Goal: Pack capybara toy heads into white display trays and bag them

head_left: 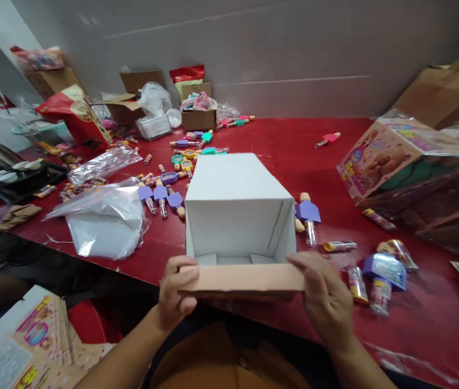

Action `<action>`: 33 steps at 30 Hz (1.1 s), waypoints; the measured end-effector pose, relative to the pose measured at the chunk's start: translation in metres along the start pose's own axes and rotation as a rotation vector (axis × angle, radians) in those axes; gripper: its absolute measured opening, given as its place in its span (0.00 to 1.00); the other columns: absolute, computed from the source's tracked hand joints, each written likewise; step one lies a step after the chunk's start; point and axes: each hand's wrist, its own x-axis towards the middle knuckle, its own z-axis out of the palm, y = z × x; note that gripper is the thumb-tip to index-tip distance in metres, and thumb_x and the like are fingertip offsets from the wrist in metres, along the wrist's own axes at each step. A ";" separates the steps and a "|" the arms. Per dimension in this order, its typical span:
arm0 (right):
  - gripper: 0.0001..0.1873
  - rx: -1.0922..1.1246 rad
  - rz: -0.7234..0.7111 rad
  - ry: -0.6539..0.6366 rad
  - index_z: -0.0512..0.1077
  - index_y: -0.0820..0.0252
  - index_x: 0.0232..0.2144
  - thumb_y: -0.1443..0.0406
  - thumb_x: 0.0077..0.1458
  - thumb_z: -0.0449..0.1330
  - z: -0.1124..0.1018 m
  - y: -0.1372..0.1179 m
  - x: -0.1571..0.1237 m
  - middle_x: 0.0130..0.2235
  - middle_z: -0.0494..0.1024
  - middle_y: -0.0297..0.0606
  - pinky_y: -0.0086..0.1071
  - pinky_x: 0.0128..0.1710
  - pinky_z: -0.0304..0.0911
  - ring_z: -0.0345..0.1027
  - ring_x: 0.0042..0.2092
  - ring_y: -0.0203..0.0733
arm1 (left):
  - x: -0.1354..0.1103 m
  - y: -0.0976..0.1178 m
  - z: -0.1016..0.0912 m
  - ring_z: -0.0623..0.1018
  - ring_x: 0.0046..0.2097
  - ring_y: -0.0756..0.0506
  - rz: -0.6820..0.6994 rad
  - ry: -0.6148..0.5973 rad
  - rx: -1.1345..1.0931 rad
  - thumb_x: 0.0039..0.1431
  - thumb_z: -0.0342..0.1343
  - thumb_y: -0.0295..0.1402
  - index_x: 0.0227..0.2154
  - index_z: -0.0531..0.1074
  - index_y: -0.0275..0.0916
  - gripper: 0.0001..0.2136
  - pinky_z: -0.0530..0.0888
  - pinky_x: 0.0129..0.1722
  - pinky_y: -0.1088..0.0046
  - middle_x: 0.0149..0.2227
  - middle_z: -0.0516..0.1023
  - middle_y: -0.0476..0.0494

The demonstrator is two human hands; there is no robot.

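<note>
In front of me a cardboard box (237, 178), white inside, stands on the red table with its near side open. A pinkish-tan strip along its front edge (249, 277) lies between my hands. My left hand (176, 289) pinches the left end of that strip, thumb below and fingers above. At the right end, my right hand (324, 294) grips the same strip, its index finger stretched along the top. Purple-capped tubes (309, 216) lie right of the box, and more purple pieces (160, 194) lie to its left.
Clear plastic bags (105, 221) spread at left. A printed box with a clear window (407, 156) stands at right. Loose candy tubes (358, 283) lie near my right hand. Flat printed cartons (46, 335) are stacked at lower left. Small open boxes (199, 119) line the wall.
</note>
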 end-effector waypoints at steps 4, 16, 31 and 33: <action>0.13 -0.004 -0.057 -0.047 0.70 0.57 0.39 0.64 0.62 0.46 -0.009 -0.006 -0.020 0.35 0.74 0.35 0.29 0.34 0.66 0.69 0.37 0.37 | -0.003 0.015 -0.008 0.73 0.41 0.47 0.118 -0.054 0.121 0.65 0.44 0.35 0.46 0.65 0.39 0.11 0.75 0.35 0.69 0.41 0.68 0.41; 0.07 -0.488 -0.490 -0.280 0.68 0.64 0.40 0.71 0.58 0.53 0.011 -0.023 -0.007 0.38 0.72 0.41 0.39 0.48 0.63 0.66 0.45 0.45 | 0.025 0.007 -0.006 0.73 0.38 0.46 0.070 -0.331 0.659 0.62 0.51 0.33 0.31 0.70 0.40 0.06 0.55 0.52 0.61 0.32 0.78 0.50; 0.27 -0.634 -0.405 -0.308 0.56 0.61 0.56 0.74 0.53 0.45 0.047 0.018 -0.018 0.42 0.71 0.45 0.40 0.42 0.63 0.65 0.42 0.50 | 0.000 -0.017 0.043 0.72 0.37 0.48 -0.006 -0.272 0.852 0.61 0.51 0.32 0.44 0.70 0.39 0.09 0.56 0.53 0.59 0.34 0.77 0.49; 0.29 -0.582 -0.411 -0.334 0.54 0.57 0.58 0.73 0.54 0.46 0.047 0.031 -0.020 0.47 0.71 0.44 0.40 0.44 0.62 0.65 0.46 0.50 | -0.002 -0.019 0.051 0.72 0.37 0.48 0.019 -0.246 0.838 0.60 0.52 0.30 0.42 0.71 0.38 0.09 0.57 0.54 0.59 0.32 0.77 0.49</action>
